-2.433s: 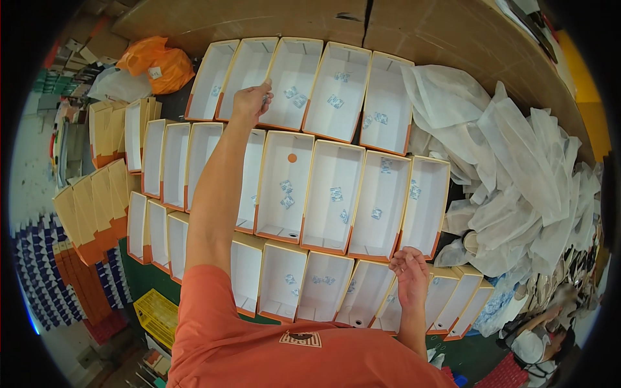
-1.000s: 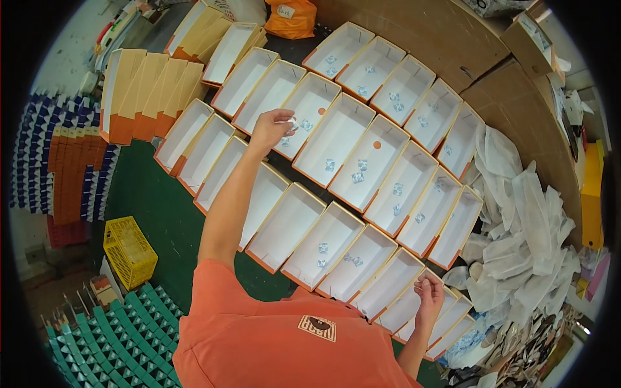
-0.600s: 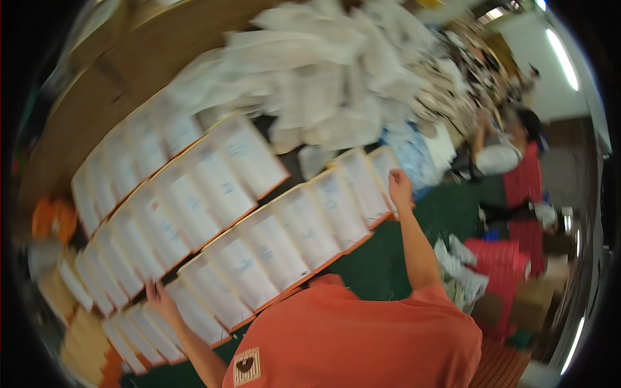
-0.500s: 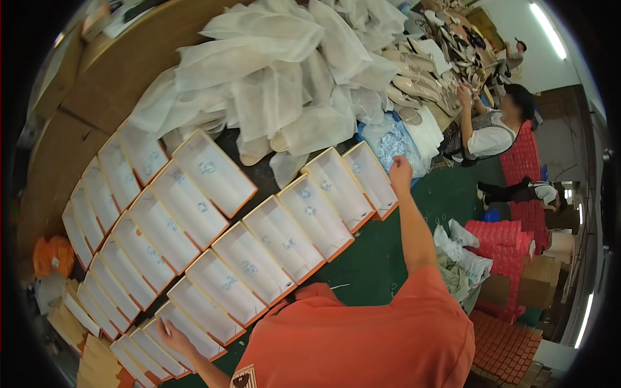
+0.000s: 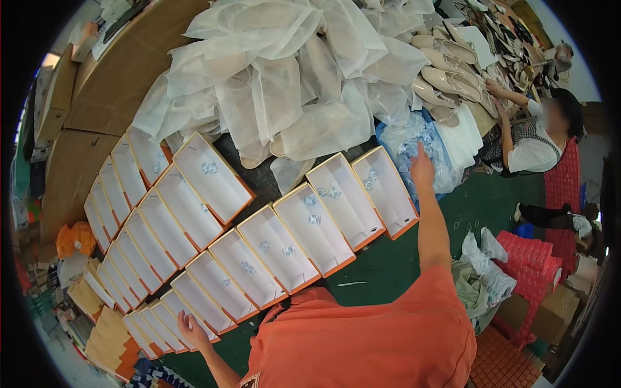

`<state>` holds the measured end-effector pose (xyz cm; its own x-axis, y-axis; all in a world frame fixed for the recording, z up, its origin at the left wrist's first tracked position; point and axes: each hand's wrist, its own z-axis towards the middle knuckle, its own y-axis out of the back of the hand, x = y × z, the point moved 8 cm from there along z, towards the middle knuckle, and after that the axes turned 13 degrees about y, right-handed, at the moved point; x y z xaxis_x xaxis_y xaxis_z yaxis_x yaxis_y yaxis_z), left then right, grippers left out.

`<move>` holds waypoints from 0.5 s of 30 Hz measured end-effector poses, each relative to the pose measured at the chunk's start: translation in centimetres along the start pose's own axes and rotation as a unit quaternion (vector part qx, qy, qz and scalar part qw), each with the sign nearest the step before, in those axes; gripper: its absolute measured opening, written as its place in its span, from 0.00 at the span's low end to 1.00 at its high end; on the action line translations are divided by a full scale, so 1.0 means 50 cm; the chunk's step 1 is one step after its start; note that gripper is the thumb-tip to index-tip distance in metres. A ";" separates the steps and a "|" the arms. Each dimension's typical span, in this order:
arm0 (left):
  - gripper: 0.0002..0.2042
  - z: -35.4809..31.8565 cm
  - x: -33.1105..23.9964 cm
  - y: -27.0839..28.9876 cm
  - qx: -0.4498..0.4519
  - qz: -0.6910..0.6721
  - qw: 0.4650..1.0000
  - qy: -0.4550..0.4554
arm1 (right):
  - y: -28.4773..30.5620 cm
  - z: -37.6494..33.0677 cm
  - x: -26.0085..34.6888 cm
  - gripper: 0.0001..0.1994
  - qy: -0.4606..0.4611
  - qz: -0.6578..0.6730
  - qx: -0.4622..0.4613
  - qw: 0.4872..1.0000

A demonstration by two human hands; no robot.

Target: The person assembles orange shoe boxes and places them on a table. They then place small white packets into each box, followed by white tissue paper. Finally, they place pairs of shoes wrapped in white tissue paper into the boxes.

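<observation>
Open boxes were ranked from 8 to 3 o'clock; sachets were laid in several, none discerned at 8. Left hand, 7 o'clock, was loosely spread, unladen. Right hand was placed at packet heap, 2 o'clock; grasp could not be told.

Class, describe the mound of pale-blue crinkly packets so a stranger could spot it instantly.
Start at the big heap of translucent white bags at top centre. Below its right end, the person's right hand is over a mound of pale-blue crinkly packets. Its blue sets it apart from the white-lined open cardboard boxes at left.
</observation>
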<state>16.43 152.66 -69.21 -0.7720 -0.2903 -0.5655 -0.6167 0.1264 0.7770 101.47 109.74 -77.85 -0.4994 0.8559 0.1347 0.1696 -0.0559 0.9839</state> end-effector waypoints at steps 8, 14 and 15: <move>0.17 -0.095 -0.241 -0.062 0.069 -0.015 0.995 -0.071 | 0.017 0.016 -0.147 0.26 -0.161 0.066 -0.083 0.981; 0.18 -0.152 -0.299 -0.109 0.161 -0.132 0.973 -0.101 | 0.001 -0.061 0.014 0.23 -0.182 0.618 -0.082 0.760; 0.20 -0.177 -0.308 -0.114 0.186 -0.184 0.961 -0.091 | 0.046 -0.121 0.210 0.18 -0.194 0.659 -0.029 0.726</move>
<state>33.20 148.01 -62.51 -0.4849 -0.2137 -0.8481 -0.8390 0.3874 0.3821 91.48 115.50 -73.46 0.3424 0.1200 0.9319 0.2408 -0.9699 0.0364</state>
